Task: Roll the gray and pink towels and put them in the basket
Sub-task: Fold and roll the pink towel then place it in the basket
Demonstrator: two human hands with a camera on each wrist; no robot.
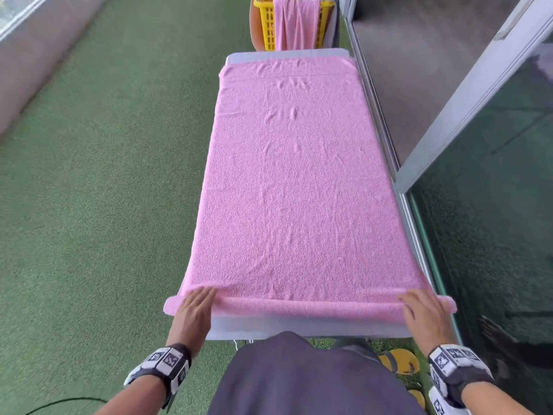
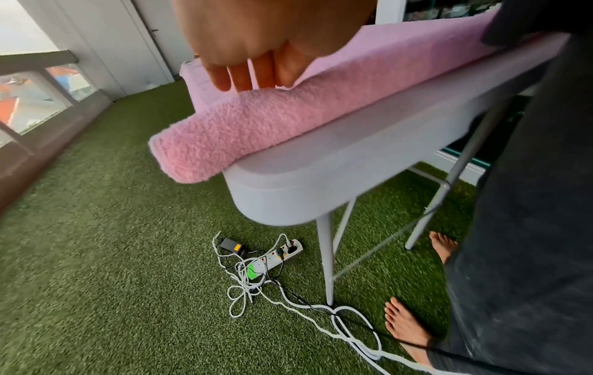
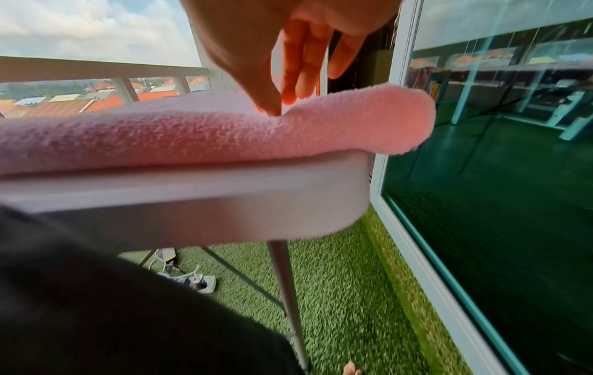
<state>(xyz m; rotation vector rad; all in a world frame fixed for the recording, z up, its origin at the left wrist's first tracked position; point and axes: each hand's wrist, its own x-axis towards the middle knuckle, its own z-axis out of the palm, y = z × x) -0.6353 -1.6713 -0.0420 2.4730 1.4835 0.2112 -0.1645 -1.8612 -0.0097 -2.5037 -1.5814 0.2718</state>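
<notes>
Bare forearms, no sleeves. On each wrist a black strap [image 1: 176,365] carrying white blocks printed with black square-pattern markers; same on the other wrist band [image 1: 454,366]. Dark grey garment [image 1: 299,375] over the torso; dark trousers [image 2: 526,228] below. Bare feet [image 2: 406,327], no shoes or socks.

Pink terry towel [image 1: 293,181] lies flat lengthwise on the white folding table [image 1: 299,326], covering nearly the whole top, with light wrinkles; near edge is turned into a low roll [image 2: 256,121] across the full width, both roll ends overhanging the table sides. Yellow slotted plastic basket [image 1: 266,25] stands just past the table's far end, a second pink towel [image 1: 296,23] draped over its front rim and hanging down.
</notes>
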